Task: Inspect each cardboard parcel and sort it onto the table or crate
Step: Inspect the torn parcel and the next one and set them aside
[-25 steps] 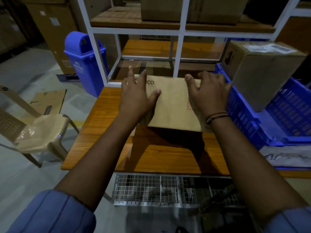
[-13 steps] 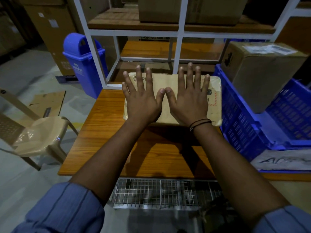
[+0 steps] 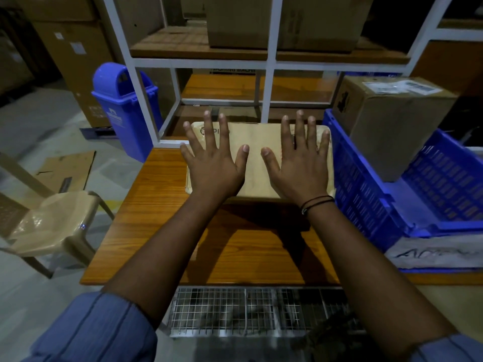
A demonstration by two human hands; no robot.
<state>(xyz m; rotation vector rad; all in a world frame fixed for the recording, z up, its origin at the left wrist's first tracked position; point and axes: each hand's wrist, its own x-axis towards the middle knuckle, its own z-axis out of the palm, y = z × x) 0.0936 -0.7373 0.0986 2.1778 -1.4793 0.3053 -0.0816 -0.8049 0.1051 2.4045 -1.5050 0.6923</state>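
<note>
Head view, left hand (image 3: 214, 168) and right hand (image 3: 300, 171) flat on parcel (image 3: 254, 165) — fingers (image 3: 300, 131) splayed, gripping nothing, logo (image 3: 202, 131) part-hidden

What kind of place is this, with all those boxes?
Probably a warehouse or parcel sorting room. Big cardboard boxes sit on the white shelving, a labelled box sits in a blue crate, and a flat parcel lies on the wooden table.

The view was dim, with overhead light throwing dark shadows across the glossy desk (image 3: 156, 218) and wide-angle distortion bowing the edges.
</note>
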